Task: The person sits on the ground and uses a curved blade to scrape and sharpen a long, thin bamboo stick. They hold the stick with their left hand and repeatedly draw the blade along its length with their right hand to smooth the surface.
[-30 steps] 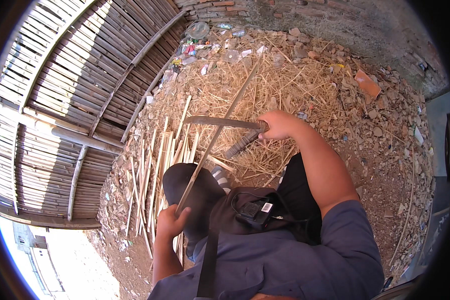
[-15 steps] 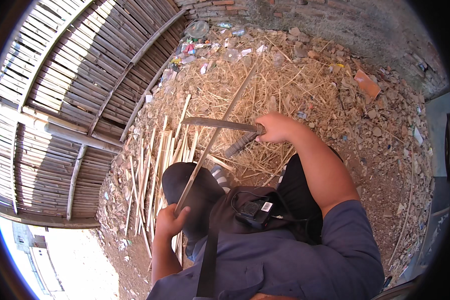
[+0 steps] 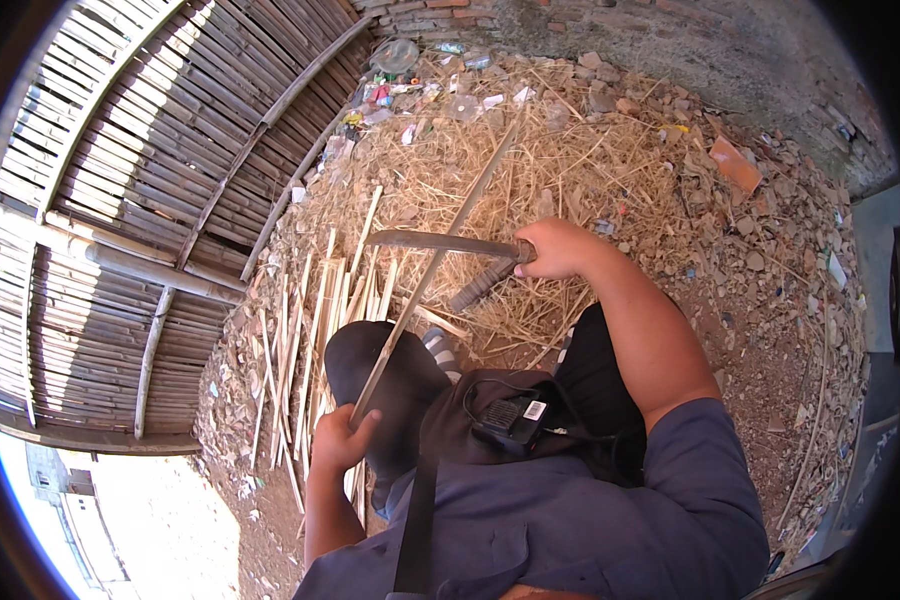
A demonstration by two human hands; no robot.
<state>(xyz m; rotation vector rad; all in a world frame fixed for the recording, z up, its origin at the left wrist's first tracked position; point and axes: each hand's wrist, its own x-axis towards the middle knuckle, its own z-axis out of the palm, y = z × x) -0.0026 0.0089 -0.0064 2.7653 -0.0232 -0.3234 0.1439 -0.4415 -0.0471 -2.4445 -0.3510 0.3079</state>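
"As we hold this long, narrow, tan bamboo-like strip (image 3: 400, 333), how should it handle?"

"Light and springy, we'd guess, with splintery edges. Our left hand (image 3: 340, 440), curled closed round its near end, has the sensible hold; the strip slants over the black-clad knee (image 3: 353, 355) and dry golden straw (image 3: 560, 170)."

"And our right hand (image 3: 558, 250)?"

"Wrapped round the base of a curved, dark metal blade (image 3: 405, 240) crossing the strip; contact we can't tell."
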